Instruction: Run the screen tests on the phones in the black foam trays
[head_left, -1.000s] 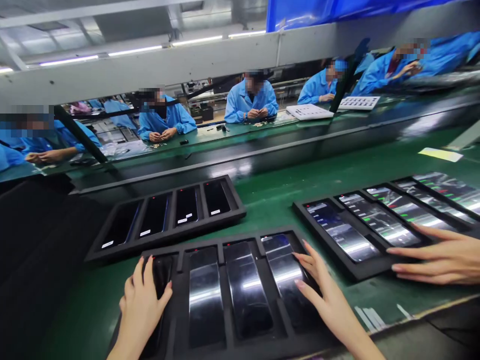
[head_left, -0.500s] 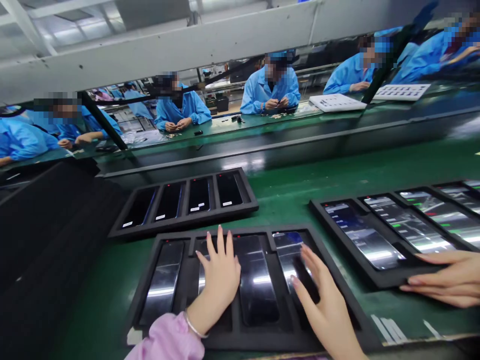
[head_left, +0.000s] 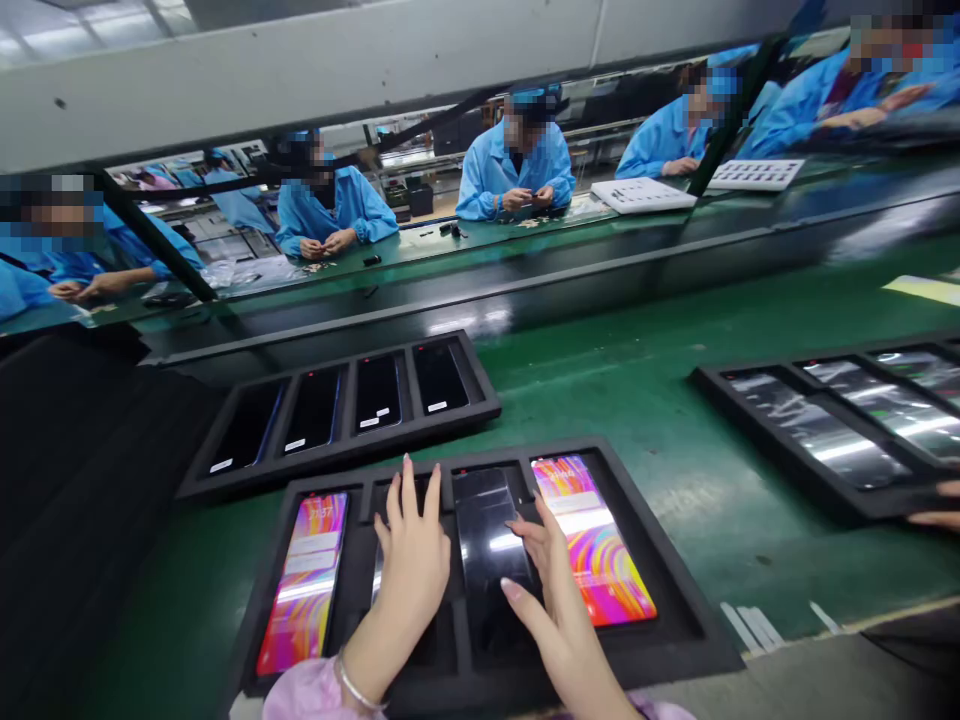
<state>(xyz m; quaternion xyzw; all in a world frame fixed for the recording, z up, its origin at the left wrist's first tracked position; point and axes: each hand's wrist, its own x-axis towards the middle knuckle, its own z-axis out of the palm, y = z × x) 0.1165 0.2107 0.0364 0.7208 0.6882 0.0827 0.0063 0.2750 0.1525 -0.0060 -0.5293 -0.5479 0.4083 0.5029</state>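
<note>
Black foam tray (head_left: 675, 630) holds phones (head_left: 304, 585); open left hand (head_left: 409, 570) rests on the second phone (head_left: 377, 575); open right hand (head_left: 551, 610) touches the dark third phone (head_left: 484, 520)

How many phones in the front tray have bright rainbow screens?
2. One phone sits in the far-left slot of the black tray, another in the far-right slot. The left hand covers the second slot, so another may be hidden there.
</note>
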